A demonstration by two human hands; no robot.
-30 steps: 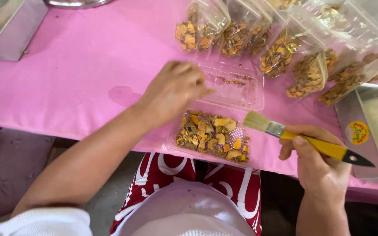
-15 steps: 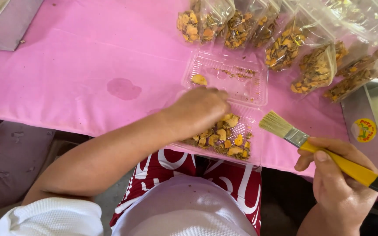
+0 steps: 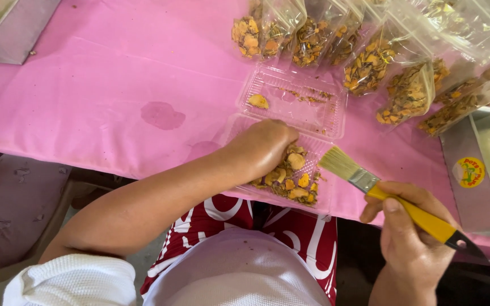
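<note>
Pink tablecloth (image 3: 114, 73) underneath. Left hand (image 3: 262, 144) curled into dried pieces (image 3: 293, 181) in clear clamshell (image 3: 330, 122); right hand (image 3: 412, 232) gripping brush (image 3: 370, 184). Best picking 1 piece, lightly.

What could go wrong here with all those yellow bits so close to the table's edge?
The near half of the clear hinged box sits right at the edge of the pink table, so the left hand digging in it might tip it off. The brush in the right hand hangs close and could flick dried pieces out.
</note>
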